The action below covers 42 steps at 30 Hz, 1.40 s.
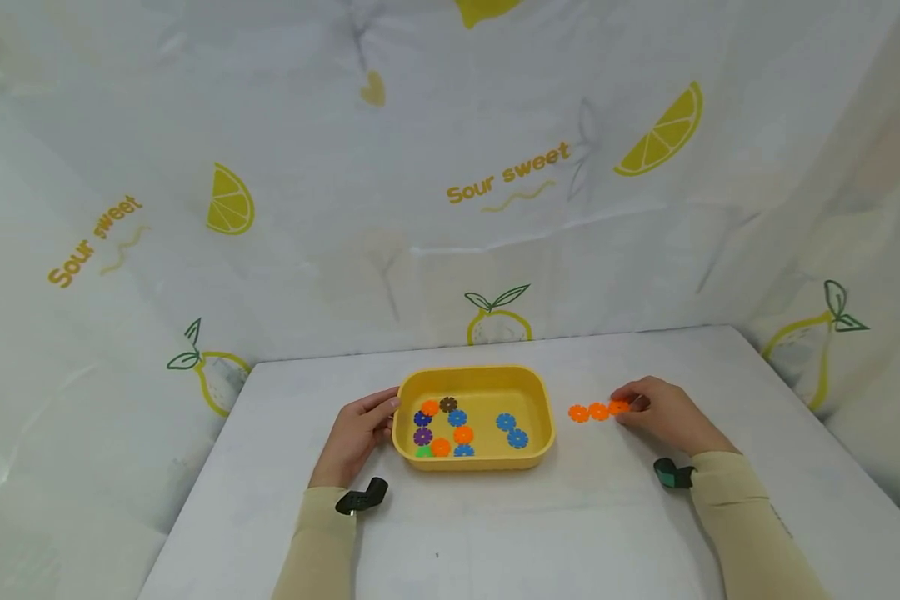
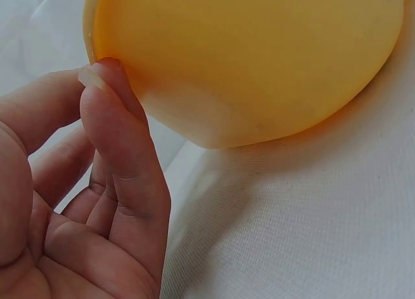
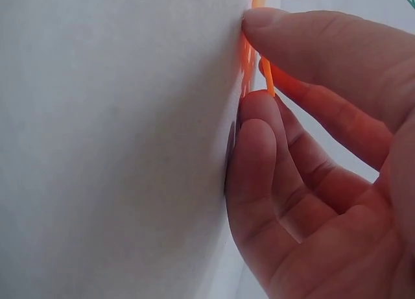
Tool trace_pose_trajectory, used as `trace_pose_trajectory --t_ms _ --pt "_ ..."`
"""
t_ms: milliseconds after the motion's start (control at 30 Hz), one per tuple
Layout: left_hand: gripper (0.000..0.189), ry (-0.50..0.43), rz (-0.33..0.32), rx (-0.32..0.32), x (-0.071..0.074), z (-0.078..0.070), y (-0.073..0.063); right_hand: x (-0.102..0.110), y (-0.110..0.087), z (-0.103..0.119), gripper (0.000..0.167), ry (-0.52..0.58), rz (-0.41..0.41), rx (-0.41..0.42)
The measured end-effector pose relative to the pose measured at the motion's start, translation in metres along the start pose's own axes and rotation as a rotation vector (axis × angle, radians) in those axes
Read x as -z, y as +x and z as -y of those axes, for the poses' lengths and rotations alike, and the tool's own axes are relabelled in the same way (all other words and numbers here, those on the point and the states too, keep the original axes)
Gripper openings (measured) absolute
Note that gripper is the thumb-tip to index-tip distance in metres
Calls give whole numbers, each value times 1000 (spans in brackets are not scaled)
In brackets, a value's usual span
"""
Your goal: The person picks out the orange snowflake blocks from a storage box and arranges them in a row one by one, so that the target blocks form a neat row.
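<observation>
A yellow tray (image 1: 487, 387) sits on the white table, and my left hand (image 1: 354, 435) pinches its left rim between thumb and index finger. Close up in the left wrist view, the thumb lies against the tray's outer wall (image 2: 259, 72). To the right of the tray, several-notched orange discs form a short row of three, the leftmost disc (image 1: 579, 413) lying nearest the tray. My right hand (image 1: 663, 414) pinches the rightmost disc, which its fingers partly cover. Seen edge-on in the right wrist view, an orange disc (image 3: 268, 78) stands between thumb and fingers.
Inside the tray, a curved chain of coloured discs (image 1: 462, 435) occupies the left half. Two blue discs (image 1: 518, 438) lie together at right. A white cloth with lemon prints (image 1: 390, 208) hangs behind and beside the table (image 1: 540, 533).
</observation>
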<state>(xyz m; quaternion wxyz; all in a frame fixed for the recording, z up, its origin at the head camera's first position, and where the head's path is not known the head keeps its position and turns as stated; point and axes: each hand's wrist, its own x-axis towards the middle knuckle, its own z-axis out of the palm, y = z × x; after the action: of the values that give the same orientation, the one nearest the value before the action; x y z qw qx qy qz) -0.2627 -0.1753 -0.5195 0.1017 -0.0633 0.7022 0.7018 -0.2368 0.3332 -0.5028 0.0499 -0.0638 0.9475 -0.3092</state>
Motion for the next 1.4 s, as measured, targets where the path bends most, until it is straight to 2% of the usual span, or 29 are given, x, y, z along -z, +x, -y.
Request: trace_pose_trajectory --t_ms 433,633,1100,1267,1400 --pt "43 -3 -6 0 3 0 -4 -3 0 3 35 -8 7 -3" --pt "40 -14 0 4 5 1 -6 -5 0 4 38 -8 26 -39" --pt "42 -4 -3 -16 4 -6 -2 6 1 14 41 22 -16 6" --pt "41 -4 18 -17 1 -5 0 9 8 33 41 59 -9 48" --pt "40 -11 18 -21 1 -3 1 10 25 68 37 32 16 122"
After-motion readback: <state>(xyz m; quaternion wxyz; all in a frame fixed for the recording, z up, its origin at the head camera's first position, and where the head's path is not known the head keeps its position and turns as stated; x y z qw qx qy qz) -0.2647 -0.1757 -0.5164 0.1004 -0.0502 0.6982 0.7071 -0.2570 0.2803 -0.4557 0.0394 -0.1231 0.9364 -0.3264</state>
